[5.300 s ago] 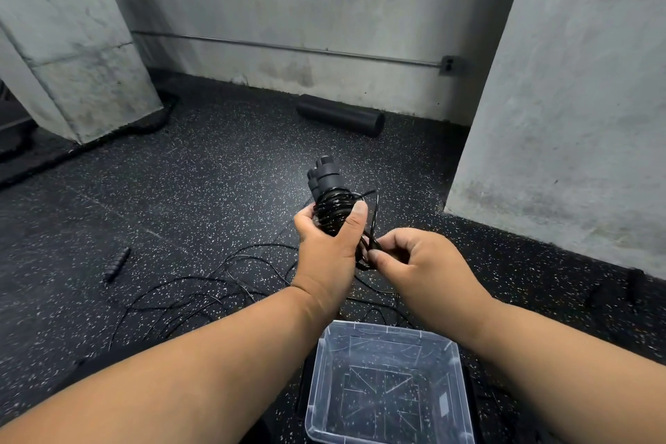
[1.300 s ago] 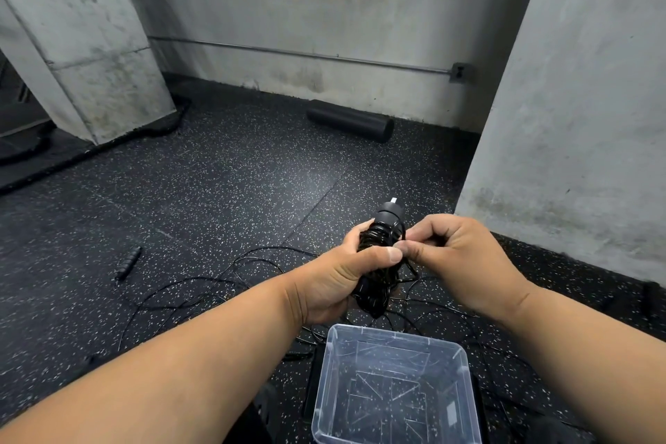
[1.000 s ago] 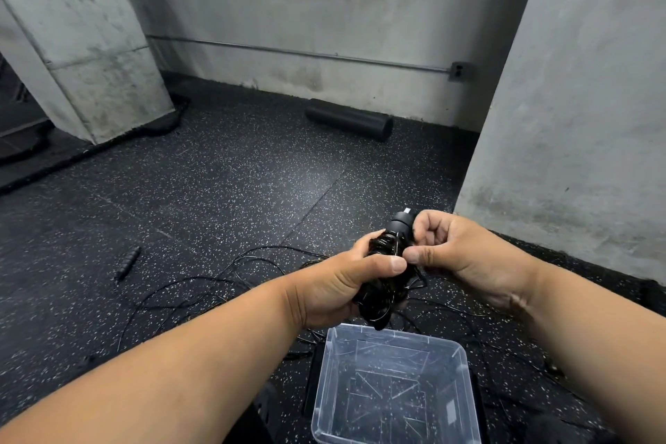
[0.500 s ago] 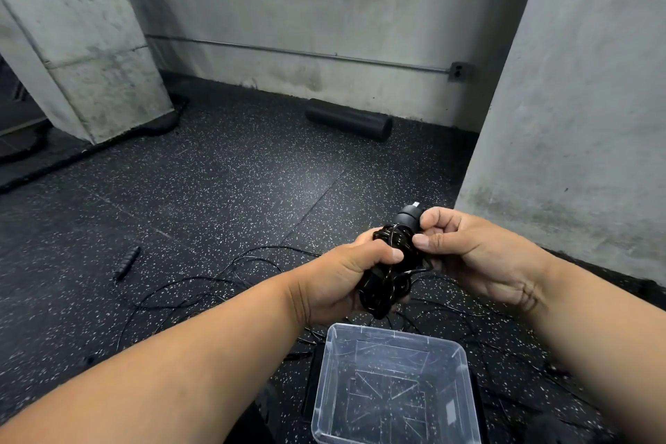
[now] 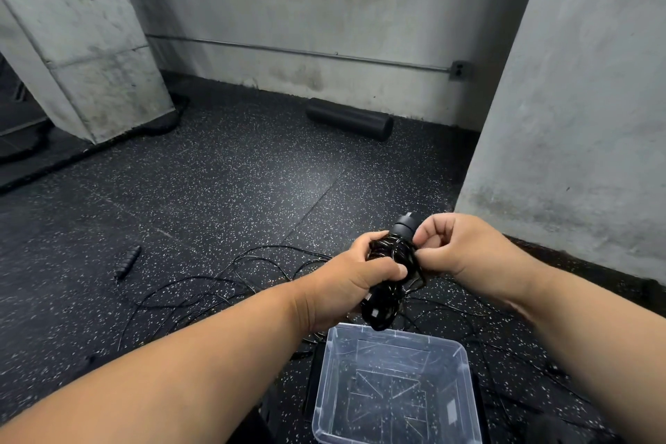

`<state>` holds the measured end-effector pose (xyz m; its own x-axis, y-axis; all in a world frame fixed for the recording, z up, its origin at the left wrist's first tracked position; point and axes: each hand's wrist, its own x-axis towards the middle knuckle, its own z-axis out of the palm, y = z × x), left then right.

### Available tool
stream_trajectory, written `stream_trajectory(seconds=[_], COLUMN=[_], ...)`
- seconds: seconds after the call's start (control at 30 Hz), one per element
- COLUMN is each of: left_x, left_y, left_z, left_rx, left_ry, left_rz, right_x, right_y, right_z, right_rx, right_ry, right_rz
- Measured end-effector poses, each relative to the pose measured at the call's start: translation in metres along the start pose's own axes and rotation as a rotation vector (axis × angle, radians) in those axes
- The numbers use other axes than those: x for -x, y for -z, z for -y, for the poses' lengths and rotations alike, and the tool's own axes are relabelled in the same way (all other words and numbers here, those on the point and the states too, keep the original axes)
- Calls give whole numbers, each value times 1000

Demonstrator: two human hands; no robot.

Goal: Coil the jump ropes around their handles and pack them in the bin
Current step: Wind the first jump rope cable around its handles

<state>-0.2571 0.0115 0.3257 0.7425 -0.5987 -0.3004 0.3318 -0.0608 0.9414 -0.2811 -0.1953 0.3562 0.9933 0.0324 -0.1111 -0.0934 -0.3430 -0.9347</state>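
My left hand (image 5: 355, 277) grips a black jump rope bundle (image 5: 391, 263), its thin cord wound tightly round the handles. One handle end sticks up between my hands. My right hand (image 5: 457, 249) pinches the cord at the bundle's right side, near its top. The bundle hangs just above the far edge of a clear plastic bin (image 5: 465, 364), which holds nothing. Loose black jump rope cords (image 5: 201, 285) lie tangled on the speckled floor, and a separate handle (image 5: 127, 261) lies at the left.
A black foam roller (image 5: 349, 118) lies by the back wall. Concrete pillars stand at the left (image 5: 83, 47) and right (image 5: 576, 101). More loose cord (image 5: 504, 346) trails on the floor to the right of the bin.
The bundle has tilted from upright to leaning right. My right hand has moved from below the bundle up to its top right, still working the cord end.
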Motion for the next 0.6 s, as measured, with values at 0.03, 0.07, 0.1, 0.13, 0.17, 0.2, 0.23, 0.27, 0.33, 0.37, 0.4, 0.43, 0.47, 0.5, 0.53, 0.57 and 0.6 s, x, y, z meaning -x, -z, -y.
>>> stream_trajectory(seconds=[0.03, 0.07, 0.1, 0.13, 0.17, 0.2, 0.23, 0.27, 0.33, 0.37, 0.4, 0.43, 0.47, 0.5, 0.53, 0.57, 0.6], left_x=[0, -1, -2, -3, -3, -4, -5, -5, -3, -2, -2, -1, -1, -1, 0, 0, 1], left_y=[1, 1, 0, -1, -2, -3, -3, -3, -4, -5, -5, -5, -5, -4, -3, -1, 0], left_z=[1, 2, 3, 3, 2, 2, 1, 0, -1, -1, 0, 1, 1, 0, -2, -4, -6], left_rx=[-39, -62, -76, -85, -94, -102, -112, -125, -154, -164, -166, -155, -134, -119, -110, -97, -70], left_ry=[-10, -20, -26, -29, -33, -38, -43, -47, -51, -52, -50, -47, -43, -38, -33, -27, -24], left_rz=[-20, -34, -45, -57, -69, -80, -87, -90, -78, -72, -72, -78, -85, -88, -84, -77, -68], right_x=[0, 0, 0, 0, -1, -2, -2, -3, -2, -1, 1, 4, 7, 9, 9, 9, 8], right_y=[-3, -7, -10, -13, -16, -18, -19, -18, -16, -15, -15, -15, -16, -17, -16, -16, -14], right_z=[-1, -3, -4, -5, -5, -5, -5, -5, -4, -4, -5, -5, -6, -6, -7, -5, -3], right_rx=[107, 194, 251, 276, 288, 296, 290, 259, 191, 164, 126, 67, 19, 8, 47, 98, 125], right_ry=[32, 62, 86, 99, 98, 84, 57, 17, -71, -105, -140, -169, -183, -173, -139, -101, -69], right_rz=[-53, -109, -162, -202, -228, -244, -247, -237, -181, -141, -93, -40, -1, 18, 11, -6, -23])
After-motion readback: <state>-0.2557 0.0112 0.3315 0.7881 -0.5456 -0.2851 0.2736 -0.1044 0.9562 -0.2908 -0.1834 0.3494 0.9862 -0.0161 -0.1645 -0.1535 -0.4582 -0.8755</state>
